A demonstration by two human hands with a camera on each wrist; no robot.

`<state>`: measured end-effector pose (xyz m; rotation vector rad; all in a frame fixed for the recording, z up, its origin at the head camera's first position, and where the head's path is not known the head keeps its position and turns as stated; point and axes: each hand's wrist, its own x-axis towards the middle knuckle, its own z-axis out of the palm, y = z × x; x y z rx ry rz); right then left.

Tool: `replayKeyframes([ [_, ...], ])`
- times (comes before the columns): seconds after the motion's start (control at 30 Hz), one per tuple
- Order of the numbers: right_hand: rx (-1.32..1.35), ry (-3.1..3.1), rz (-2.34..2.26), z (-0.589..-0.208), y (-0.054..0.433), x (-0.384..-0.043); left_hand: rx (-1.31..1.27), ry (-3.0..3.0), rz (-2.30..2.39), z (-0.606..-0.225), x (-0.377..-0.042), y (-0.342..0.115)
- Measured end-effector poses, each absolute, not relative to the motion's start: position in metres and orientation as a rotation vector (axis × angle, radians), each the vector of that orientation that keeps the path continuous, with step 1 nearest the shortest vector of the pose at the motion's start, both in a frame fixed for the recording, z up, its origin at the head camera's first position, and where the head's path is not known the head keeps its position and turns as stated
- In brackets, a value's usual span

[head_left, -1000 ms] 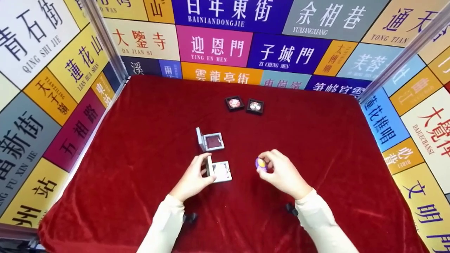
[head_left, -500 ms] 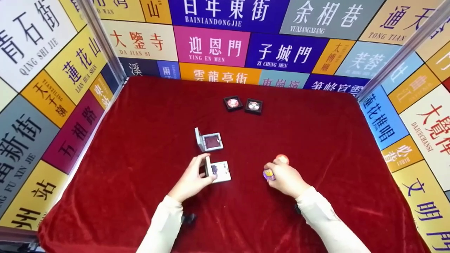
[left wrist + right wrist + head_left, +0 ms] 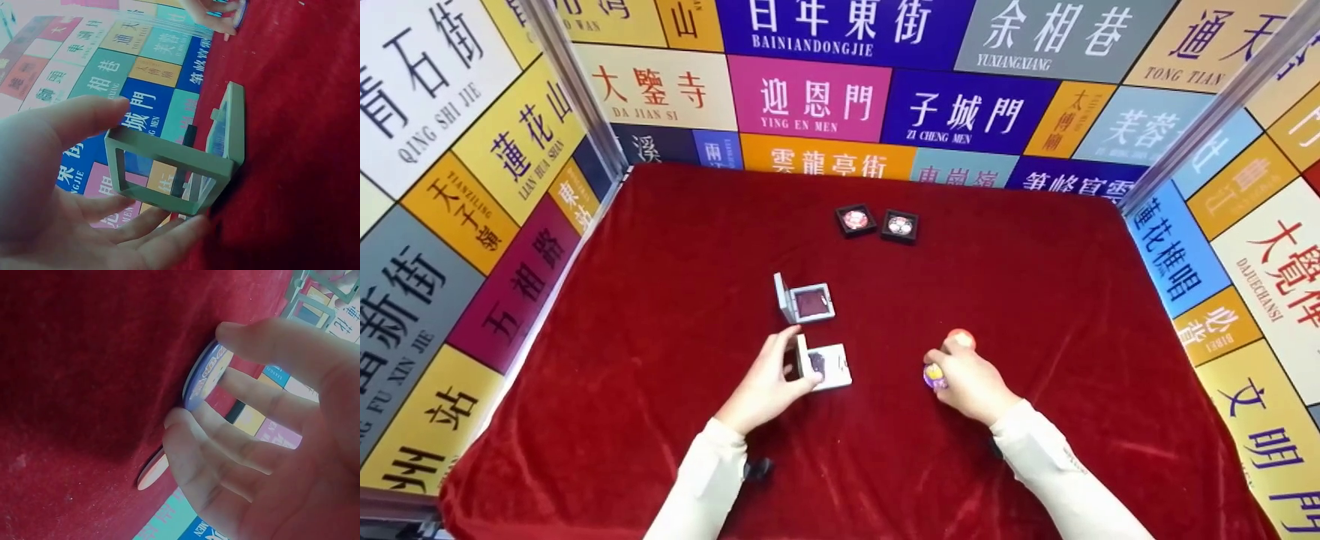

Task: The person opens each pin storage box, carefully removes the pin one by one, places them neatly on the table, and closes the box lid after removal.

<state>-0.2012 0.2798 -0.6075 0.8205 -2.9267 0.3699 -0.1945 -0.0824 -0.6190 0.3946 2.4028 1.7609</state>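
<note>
The person's right hand (image 3: 973, 381) has a small, glossy purple round badge (image 3: 935, 376) with a yellow figure on its face, pinched by the rim between thumb and fingertips. The badge is down close to the cloth; whether it touches I can't tell. Just past the same knuckles a shiny orange-red round badge (image 3: 962, 339) lies on the cloth, partly hidden by the hand.

Over on the other side, the left hand (image 3: 765, 382) grasps the raised lid of a pale grey, square, hinged case (image 3: 834, 366) with a clear window set in a thick frame. The thumb takes one edge of that lid and the fingers the opposite one, while the base lies flat on the cloth, on the side nearer the right hand.

Right behind it sits a second pale grey square case (image 3: 812, 303), nobody's fingers on it, its lid standing up and its window looking dark red.

Farther back, two small black square boxes stand side by side: the left box (image 3: 861, 234) has a red-and-white disc in it, the right box (image 3: 898, 238) a black-and-white one.

Everything rests on a deep red velvety cloth (image 3: 997, 270), with colourful sign-covered panels (image 3: 817, 97) around it.
</note>
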Motion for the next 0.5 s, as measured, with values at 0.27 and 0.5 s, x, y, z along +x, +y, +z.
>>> replayKeyframes([
  [0.27,0.822,-2.927,0.396,-0.607,0.279,-0.200,0.392,2.857,1.387,-0.614,-0.180,-0.104],
  [0.5,0.834,-2.973,0.400,-0.603,0.279,-0.201,0.360,3.038,1.053,-0.629,-0.175,-0.128],
])
